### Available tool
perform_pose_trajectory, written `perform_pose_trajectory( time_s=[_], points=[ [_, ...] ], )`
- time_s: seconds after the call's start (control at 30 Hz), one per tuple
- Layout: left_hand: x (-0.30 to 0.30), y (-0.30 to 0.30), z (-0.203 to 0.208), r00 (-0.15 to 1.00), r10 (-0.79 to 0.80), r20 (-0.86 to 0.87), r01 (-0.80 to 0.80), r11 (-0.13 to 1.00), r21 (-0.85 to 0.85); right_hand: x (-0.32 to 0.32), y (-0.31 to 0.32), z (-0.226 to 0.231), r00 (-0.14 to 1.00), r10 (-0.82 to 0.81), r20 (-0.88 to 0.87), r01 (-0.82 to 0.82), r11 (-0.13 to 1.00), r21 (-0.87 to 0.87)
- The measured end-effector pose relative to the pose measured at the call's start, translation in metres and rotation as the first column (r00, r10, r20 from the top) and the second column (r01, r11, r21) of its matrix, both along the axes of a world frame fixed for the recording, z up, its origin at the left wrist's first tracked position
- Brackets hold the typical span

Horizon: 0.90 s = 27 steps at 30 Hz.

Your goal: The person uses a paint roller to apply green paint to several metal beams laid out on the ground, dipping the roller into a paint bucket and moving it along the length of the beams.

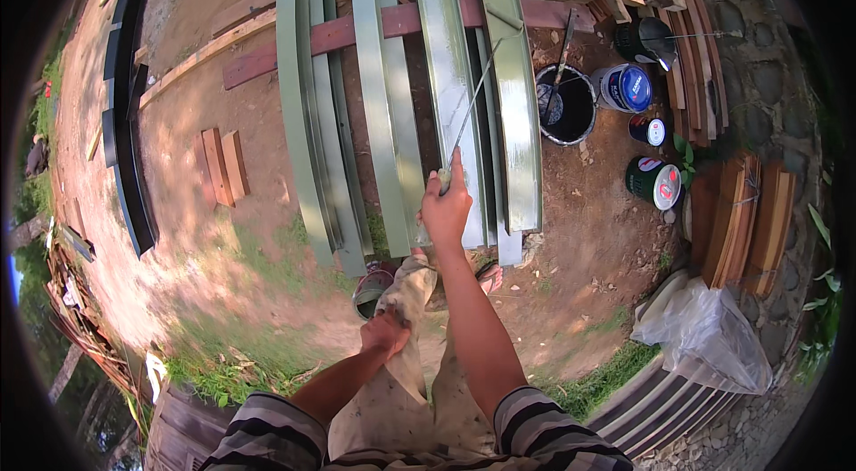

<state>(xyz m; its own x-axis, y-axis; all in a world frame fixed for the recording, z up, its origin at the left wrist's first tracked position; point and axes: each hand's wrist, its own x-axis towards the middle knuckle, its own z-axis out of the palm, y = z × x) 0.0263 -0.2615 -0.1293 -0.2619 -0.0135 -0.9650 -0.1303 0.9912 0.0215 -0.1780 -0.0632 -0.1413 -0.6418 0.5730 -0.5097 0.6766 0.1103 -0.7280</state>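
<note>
My right hand (pixel 447 206) is closed round the handle of a small paint roller (pixel 478 85). The roller's long thin wire reaches away from me, and its head lies on the rightmost green metal beam (pixel 517 132). Beside it runs a green beam (pixel 448 52) with a whitish, wet-looking sheen along its channel. My left hand (pixel 385 333) is closed at knee height on stained beige fabric (pixel 408 302); whether this is a trouser leg or a loose cloth, I cannot tell. Below the beam ends a dark bucket (pixel 368 293) stands near my foot.
Several more green beams (pixel 299 97) lie across a reddish crossbar (pixel 259 64). At the right are a paint-smeared black bucket (pixel 580 106) with a stick in it, paint cans (pixel 655 181) and stacked timber (pixel 736 221). Clear plastic sheeting (pixel 713 337) lies nearer. Dark beams (pixel 125 141) lie far left.
</note>
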Motion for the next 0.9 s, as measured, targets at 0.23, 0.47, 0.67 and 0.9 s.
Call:
perform_pose_trajectory(
  time_s=[0.23, 0.47, 0.67, 0.9],
  points=[
    [0.029, 0.014, -0.001, 0.996, -0.086, -0.034, 0.085, 0.996, -0.028, 0.104, 0.005, 0.021, 0.999, -0.007, 0.043, 0.008, 1.0, -0.025],
    [0.055, 0.038, 0.005, 0.981, -0.189, -0.035, 0.186, 0.98, -0.074, 0.199, -0.014, 0.016, 0.995, -0.037, -0.087, 0.05, 0.988, 0.147],
    [0.095, 0.032, -0.003, 0.931, -0.358, -0.067, 0.356, 0.934, -0.034, 0.297, -0.006, 0.043, 0.996, -0.06, 0.06, 0.066, 0.994, -0.09],
    [0.117, 0.075, 0.004, 0.926, -0.367, -0.091, 0.354, 0.926, -0.128, 0.405, 0.026, 0.05, 0.997, 0.006, 0.077, 0.01, 0.977, -0.215]
  ],
)
